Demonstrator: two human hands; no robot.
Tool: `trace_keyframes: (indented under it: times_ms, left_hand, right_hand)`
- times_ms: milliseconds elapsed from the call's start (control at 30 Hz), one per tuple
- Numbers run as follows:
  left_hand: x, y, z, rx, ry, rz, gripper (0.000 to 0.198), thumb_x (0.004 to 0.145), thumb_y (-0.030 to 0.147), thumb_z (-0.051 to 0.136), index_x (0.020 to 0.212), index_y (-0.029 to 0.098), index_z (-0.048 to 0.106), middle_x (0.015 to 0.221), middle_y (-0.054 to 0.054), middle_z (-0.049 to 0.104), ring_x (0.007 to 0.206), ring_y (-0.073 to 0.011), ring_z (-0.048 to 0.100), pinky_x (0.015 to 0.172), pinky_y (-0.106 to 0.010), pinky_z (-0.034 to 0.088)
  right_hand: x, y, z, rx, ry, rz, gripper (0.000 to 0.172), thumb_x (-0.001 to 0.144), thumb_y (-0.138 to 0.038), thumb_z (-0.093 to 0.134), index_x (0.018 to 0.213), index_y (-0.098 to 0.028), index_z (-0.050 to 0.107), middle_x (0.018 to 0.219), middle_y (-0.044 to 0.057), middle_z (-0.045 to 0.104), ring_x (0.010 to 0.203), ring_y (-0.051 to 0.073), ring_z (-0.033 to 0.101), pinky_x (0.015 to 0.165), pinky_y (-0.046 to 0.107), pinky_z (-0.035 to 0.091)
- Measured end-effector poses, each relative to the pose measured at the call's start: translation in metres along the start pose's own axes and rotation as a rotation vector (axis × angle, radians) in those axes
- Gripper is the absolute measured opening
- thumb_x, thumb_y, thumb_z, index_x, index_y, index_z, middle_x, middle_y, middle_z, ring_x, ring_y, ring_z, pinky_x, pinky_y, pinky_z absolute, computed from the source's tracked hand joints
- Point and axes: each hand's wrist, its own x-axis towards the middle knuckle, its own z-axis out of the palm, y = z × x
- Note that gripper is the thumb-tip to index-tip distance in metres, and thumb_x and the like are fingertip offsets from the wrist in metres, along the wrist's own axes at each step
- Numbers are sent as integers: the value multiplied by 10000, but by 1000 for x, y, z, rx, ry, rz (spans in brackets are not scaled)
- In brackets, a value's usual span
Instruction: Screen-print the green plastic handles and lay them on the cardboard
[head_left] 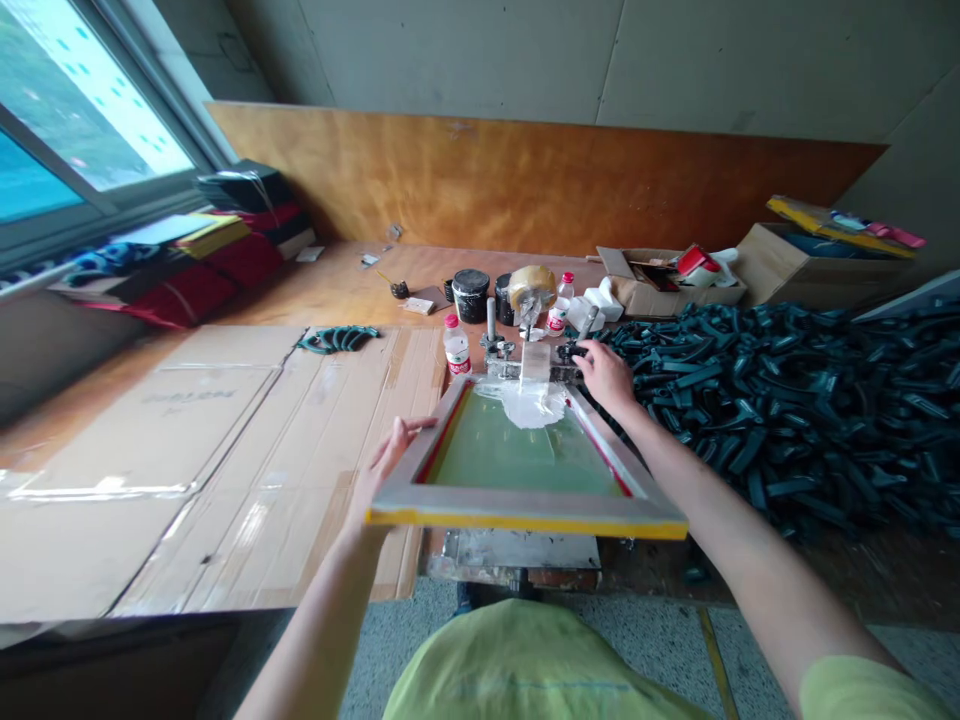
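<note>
A screen printing frame (525, 505) with green mesh is tilted up in front of me, its far end in a metal hinge clamp (502, 368). White ink (534, 408) lies on the mesh near the clamp, around a pale squeegee-like block (535, 362). My left hand (391, 455) grips the frame's left rail; part of it is hidden under the frame. At the clamp's right side, my right hand (606, 374) has its fingers closed round a dark knob (571, 352). Below the frame's near edge shows a flat metal plate (525, 550).
Many dark green plastic parts (787, 410) are heaped at right. Several more (341, 339) lie on flattened cardboard (225, 450) at left. Behind the clamp stand plastic bottles (457, 348), black tubs (471, 296) and a tape roll (531, 288). Open cartons (667, 297) sit at back right.
</note>
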Motion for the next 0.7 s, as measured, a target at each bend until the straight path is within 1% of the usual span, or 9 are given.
trace_keyframes:
  times_ms: [67,133,233,300,400,500,533,633,700]
  left_hand:
    - [18,19,13,-52,34,152,565,786,681,549,1028,187,681,1002,-64,705,805,-184,658,655,-273,528]
    - [37,37,26,-74,23,232,521,786,666,557,943,181,664,942,-66,700,781,-170,651,628,-262,526]
    - [56,55,37,-96,9,253,503,818,665,509,846,176,621,791,-50,674,702,-141,632,589,-234,510]
    - [56,52,38,-127,53,266,501,826,664,503,936,188,615,804,-40,677,699,-132,635,590,-227,509]
    - [34,16,40,-80,24,98,570,806,667,548,1136,204,588,868,-48,705,716,-146,654,567,-229,499]
    - [-2,-40,49,53,-219,-342,673,774,700,567,1174,159,601,950,-125,734,790,-219,694,554,-277,510]
    - [-14,-58,52,40,-252,-441,672,773,707,560,1161,161,606,984,-140,735,837,-240,701,571,-294,521]
    - [-34,-98,40,-34,-167,-544,588,763,707,559,1008,177,637,963,-131,741,873,-248,706,583,-285,517]
    - [-31,-114,8,48,-44,-516,553,752,707,544,845,172,649,866,-122,744,782,-230,703,561,-268,499]
  right_hand:
    - [-24,18,5,26,-56,101,214,927,-315,520,1038,-211,669,892,53,692,805,212,617,684,295,437]
    - [-54,25,18,67,-180,104,182,919,-333,541,955,-204,664,844,41,688,767,199,613,673,286,435]
    - [-92,17,40,116,-345,-71,228,876,-352,634,1052,-205,639,962,49,685,883,200,619,750,293,448]
    - [-105,6,48,100,-406,-192,286,850,-305,680,1120,-227,627,1059,53,660,1004,211,592,837,320,440]
    - [-115,-17,45,57,-396,-229,166,869,-247,660,1035,-242,667,1007,47,628,1025,218,559,879,349,429]
    - [-134,-57,35,83,-294,-273,73,898,-254,622,933,-234,683,894,45,598,926,211,549,834,345,445]
    - [-143,-71,33,103,-271,-327,83,908,-253,605,929,-236,683,875,44,595,904,210,545,822,345,448]
    - [-164,-91,34,189,-319,-543,145,924,-268,585,1036,-261,678,893,37,627,910,204,557,830,340,456]
    - [-167,-70,35,201,-354,-495,210,918,-224,588,1111,-266,661,970,40,658,951,195,575,852,326,464]
